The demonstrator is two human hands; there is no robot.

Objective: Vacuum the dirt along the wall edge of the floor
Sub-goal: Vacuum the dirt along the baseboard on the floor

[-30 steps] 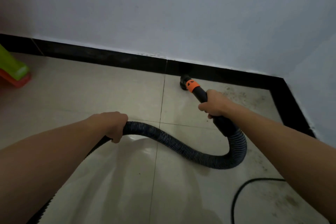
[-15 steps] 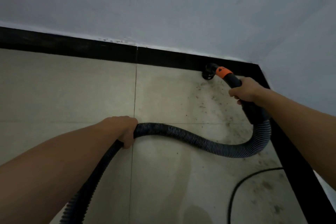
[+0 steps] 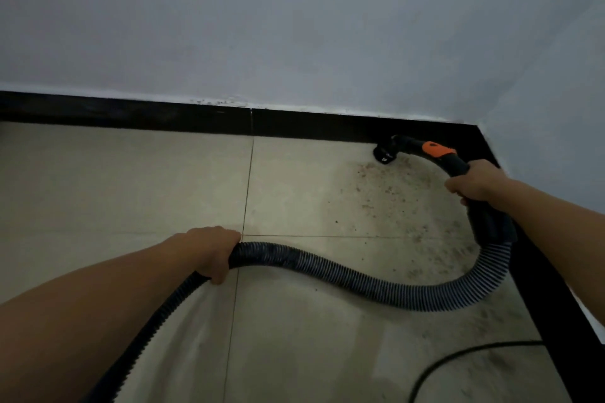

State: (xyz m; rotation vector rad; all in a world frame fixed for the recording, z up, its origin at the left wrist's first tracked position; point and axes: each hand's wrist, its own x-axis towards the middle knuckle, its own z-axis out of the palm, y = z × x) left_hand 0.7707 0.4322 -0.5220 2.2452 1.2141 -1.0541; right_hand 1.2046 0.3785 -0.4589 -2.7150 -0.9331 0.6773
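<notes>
Hose: my left hand (image 3: 212, 252) is wrapped tight around the ribbed hose (image 3: 327, 275) at about 7 o'clock in the view. I judge it light, springy and easy to kink, so I hold it only to feed slack.
Handle: my right hand (image 3: 474, 185) is clenched around the rigid black handle (image 3: 458, 167), just below its orange collar (image 3: 437, 149), at 3 o'clock. I judge this stiff section the correct place to steer from.
Nozzle: the nozzle (image 3: 385, 154) sits on the floor at 1 o'clock, against the black skirting board (image 3: 131, 114). Whether it touches the board, I cannot tell.
Dirt: the dirt (image 3: 376, 193) lies scattered between nozzle and hose loop, and along the right-hand skirting.
Floor: the floor (image 3: 114, 180) is smooth, glossy tile; I judge the nozzle will glide with little drag.
Room: a corner of plain grey wall (image 3: 294, 26) closes in at 2 o'clock, so little sweep room remains.
Cable: a thin black cable (image 3: 458, 353) lies at 5 o'clock; I judge it a snag risk.
</notes>
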